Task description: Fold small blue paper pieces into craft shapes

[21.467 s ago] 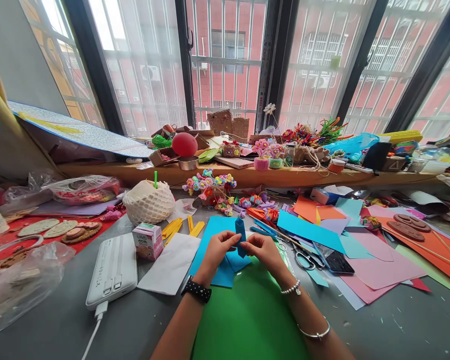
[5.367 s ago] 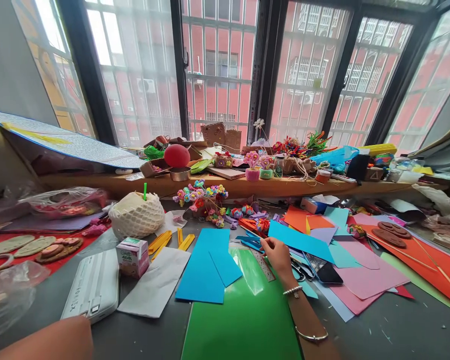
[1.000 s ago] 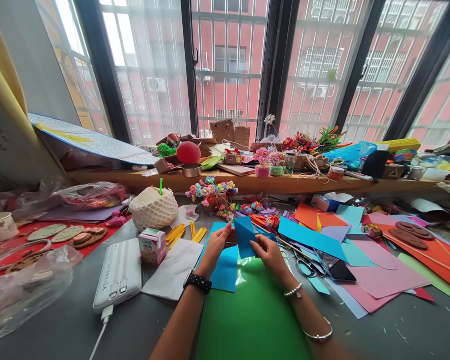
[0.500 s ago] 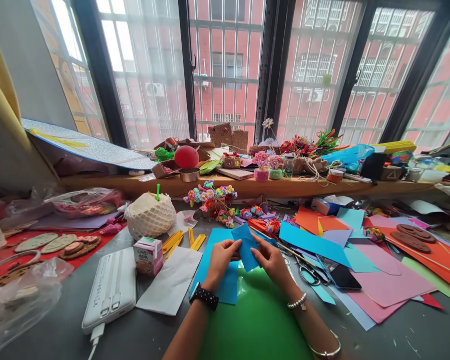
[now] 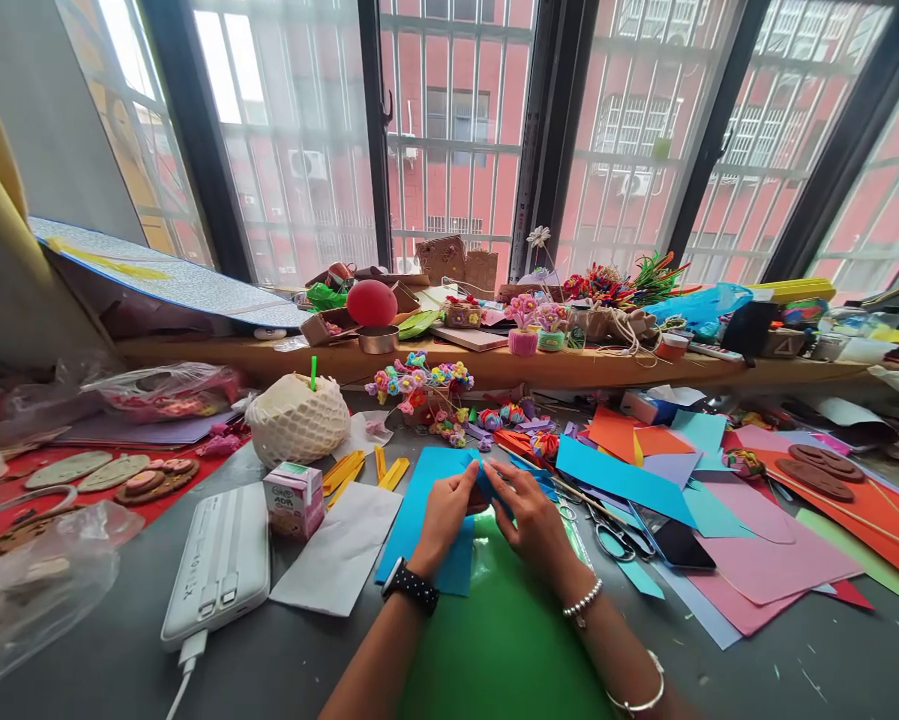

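My left hand (image 5: pixel 449 505) pinches a small piece of blue paper (image 5: pixel 485 487) between thumb and fingers. From the other side, my right hand (image 5: pixel 525 510) closes on the same piece, its fingers covering much of it. The two hands nearly meet, so only a bit of the folded blue paper shows. Beneath my left hand lies a larger blue sheet (image 5: pixel 426 535), flat on the table. A glossy green sheet (image 5: pixel 501 640) spreads under both forearms.
A white power bank (image 5: pixel 220 560), a pink drink carton (image 5: pixel 294 498) and a white paper (image 5: pixel 336 550) lie to the left. Right of my hands are scissors (image 5: pixel 615 540), a phone (image 5: pixel 678 545) and pink paper sheets (image 5: pixel 783 565). Crochet flowers (image 5: pixel 419 385) stand behind.
The small blue paper was held spread out; now it is folded smaller and mostly covered. My right hand has moved left and its fingers have come over the paper towards my left hand.
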The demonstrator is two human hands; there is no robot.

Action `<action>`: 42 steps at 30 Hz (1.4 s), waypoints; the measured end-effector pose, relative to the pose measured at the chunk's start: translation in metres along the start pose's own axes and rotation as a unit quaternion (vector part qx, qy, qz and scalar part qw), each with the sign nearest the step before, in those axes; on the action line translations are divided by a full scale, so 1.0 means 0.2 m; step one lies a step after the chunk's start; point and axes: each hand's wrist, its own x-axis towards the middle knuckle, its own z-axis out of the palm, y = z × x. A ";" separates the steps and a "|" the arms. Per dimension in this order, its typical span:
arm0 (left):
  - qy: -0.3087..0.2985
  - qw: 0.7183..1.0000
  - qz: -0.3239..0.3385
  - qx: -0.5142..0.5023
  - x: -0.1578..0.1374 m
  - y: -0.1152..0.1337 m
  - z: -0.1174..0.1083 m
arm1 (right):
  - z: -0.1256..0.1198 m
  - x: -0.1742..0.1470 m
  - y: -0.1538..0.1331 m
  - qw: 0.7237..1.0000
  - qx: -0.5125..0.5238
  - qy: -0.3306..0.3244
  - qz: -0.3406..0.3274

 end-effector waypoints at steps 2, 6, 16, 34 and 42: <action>0.000 1.000 0.007 -0.006 0.00 0.00 0.00 | 0.00 0.00 -0.01 1.000 0.010 -0.013 -0.022; 0.004 0.999 0.042 -0.006 -0.01 0.01 0.00 | 0.00 0.01 -0.03 0.997 0.059 -0.040 -0.029; 0.001 0.995 0.089 0.052 -0.02 0.03 -0.01 | -0.05 0.02 -0.03 0.898 0.402 0.034 0.176; -0.151 0.968 0.112 0.169 -0.06 0.03 0.04 | -0.04 0.02 0.01 0.851 0.418 0.106 0.300; -0.150 0.981 0.062 0.103 -0.07 0.05 0.04 | -0.04 0.02 0.00 0.863 0.407 0.105 0.279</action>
